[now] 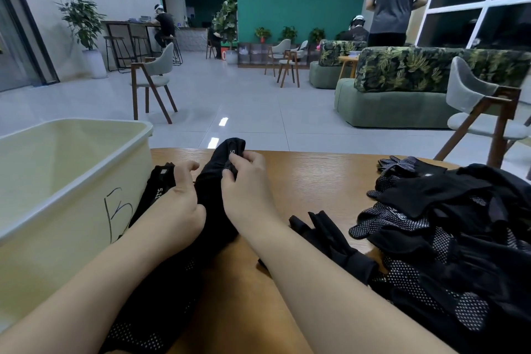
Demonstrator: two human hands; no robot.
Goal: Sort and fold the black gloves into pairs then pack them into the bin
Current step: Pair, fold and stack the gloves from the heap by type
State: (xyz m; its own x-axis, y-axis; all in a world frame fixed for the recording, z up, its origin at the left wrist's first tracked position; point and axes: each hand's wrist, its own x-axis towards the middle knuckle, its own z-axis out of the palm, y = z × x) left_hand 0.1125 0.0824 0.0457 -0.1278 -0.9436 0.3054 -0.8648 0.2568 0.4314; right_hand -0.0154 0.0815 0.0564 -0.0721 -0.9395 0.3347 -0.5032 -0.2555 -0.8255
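— So where is the black glove [214, 181]?
— On the counter [316, 181], beside the bin [71, 181]. Right hand [244, 184] fingers pinch its cuff. Left hand [178, 195] rests on it, fingers loose. More gloves [448, 238] sit right.

Right hand [244, 181] pinching black glove [212, 181], left hand [178, 195] on it, cream bin [86, 158] beside

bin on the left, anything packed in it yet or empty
Empty as far as it shows: the bin has bare cream walls inside and no gloves, though its floor is hidden. The glove is still in both hands on the table.
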